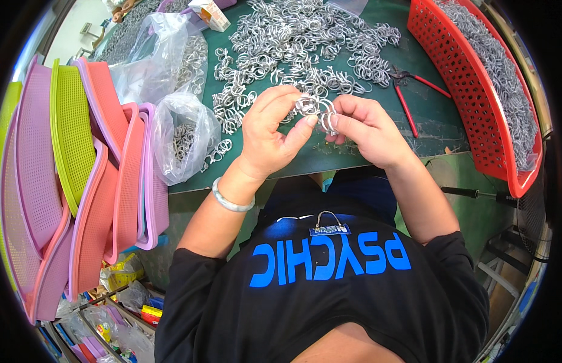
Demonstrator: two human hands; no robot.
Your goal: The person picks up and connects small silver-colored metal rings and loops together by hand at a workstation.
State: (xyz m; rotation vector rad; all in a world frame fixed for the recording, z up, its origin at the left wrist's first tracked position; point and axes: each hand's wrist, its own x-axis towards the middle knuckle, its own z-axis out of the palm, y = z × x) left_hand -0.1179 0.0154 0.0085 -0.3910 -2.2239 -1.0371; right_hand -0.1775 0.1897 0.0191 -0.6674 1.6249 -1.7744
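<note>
Close to the table's front edge, both my hands meet over a small cluster of silver metal rings (307, 104). My left hand (270, 130) pinches some of these rings between thumb and fingers. Opposite it, my right hand (367, 128) grips more rings (327, 121) by thumb and forefinger, touching those in the left. Just beyond my hands spreads a large heap of like silver rings (293, 42). Left of my left hand, a clear plastic bag (183, 136) stands with rings inside, and a few loose rings (219, 151) lie beside it.
Red-handled pliers (406, 112) lie right of my hands. A red perforated basket (468, 91) full of grey metal pieces leans at the right. Stacked purple, green and coral baskets (75, 139) crowd the left. Another clear bag (154, 60) and a small carton (209, 14) stand at the back of the green table (435, 130).
</note>
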